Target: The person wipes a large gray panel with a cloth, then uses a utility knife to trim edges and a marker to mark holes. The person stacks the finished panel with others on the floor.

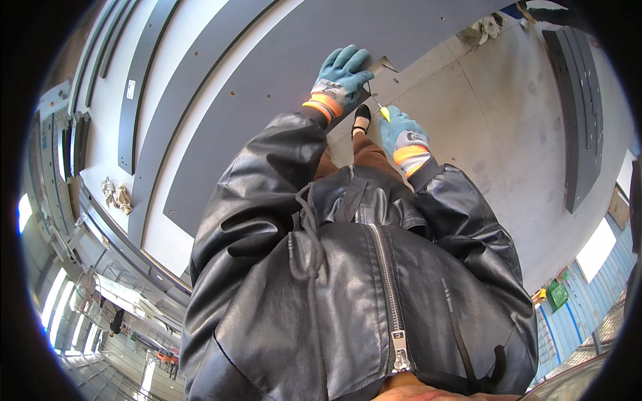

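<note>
Right hand [403,134] around a slim yellow-handled tool [385,114], left hand [340,79] wide on the grey panel [267,70] near its edge.

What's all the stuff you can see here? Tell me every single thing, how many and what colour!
big board: one, grey, under the left hand
tool: one, yellow part and thin rod, at the right hand
long boards: several, grey, left
rag: one, beige, left
beams: a stack, dark grey, right
floor: one, pale grey, right of centre
wall: one, blue, lower right
background bits: many, too small to name
jacket: one, black, middle
trousers: one pair, brown, below the hands
shoe: one showing, black, between the hands
left hand, right hand: two, blue-grey gloves, orange cuffs, upper middle
</note>
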A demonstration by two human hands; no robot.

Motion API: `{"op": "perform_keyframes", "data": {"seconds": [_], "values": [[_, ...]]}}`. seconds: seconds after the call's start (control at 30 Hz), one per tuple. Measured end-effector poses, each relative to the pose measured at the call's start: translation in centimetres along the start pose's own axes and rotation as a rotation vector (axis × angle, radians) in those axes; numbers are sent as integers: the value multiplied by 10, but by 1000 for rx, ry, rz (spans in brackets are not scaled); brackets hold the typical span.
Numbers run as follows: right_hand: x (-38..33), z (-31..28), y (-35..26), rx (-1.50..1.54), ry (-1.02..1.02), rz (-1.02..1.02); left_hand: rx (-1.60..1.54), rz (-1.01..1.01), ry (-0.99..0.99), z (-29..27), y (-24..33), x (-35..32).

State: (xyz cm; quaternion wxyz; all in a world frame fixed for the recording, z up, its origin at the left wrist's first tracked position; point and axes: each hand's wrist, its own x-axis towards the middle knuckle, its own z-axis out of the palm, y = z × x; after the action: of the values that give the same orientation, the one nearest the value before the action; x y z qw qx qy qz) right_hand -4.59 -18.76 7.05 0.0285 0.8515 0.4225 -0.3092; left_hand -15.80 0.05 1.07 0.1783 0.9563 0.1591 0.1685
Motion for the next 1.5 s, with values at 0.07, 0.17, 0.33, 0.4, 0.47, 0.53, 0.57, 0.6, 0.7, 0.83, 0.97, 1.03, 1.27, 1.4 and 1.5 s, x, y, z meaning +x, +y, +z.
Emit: {"op": "perform_keyframes", "data": {"seconds": [0.07,0.17,0.33,0.4,0.47,0.53,0.57,0.6,0.7,0.83,0.97,1.03,1.27,1.4,1.5], "values": [[1,-1,0,-22,-29,11,2,-2,-8,-2,1,-1],[9,1,6,-14,-58,21,-12,0,-11,-3,4,3],[18,15,23,6,-9,-71,-25,-3,1,-4,4,0],[20,16,26,-5,-17,-96,-20,-10,-8,-5,5,-1],[21,17,25,-26,-30,-102,-14,-16,-20,-6,6,-2],[21,14,22,-58,-45,-88,-18,-11,-26,-7,7,-1],[22,13,22,-54,-61,-79,-20,-9,-29,-8,7,-1],[23,13,21,-51,-81,-75,-14,-11,-36,-8,7,-1],[28,13,23,5,-98,-121,-8,-22,-43,-9,6,-3],[23,70,68,-292,-570,-498,-83,-6,3,0,7,-4],[-17,109,81,-58,-492,-5,-88,-34,-2,-10,8,4],[-14,107,96,5,-404,69,-78,-27,15,-14,8,10],[7,48,84,162,33,-65,-73,-14,26,-7,7,10],[13,12,61,237,112,-85,-61,-16,12,-9,8,12],[16,13,65,270,149,-106,-76,-5,44,-8,9,15]]}}
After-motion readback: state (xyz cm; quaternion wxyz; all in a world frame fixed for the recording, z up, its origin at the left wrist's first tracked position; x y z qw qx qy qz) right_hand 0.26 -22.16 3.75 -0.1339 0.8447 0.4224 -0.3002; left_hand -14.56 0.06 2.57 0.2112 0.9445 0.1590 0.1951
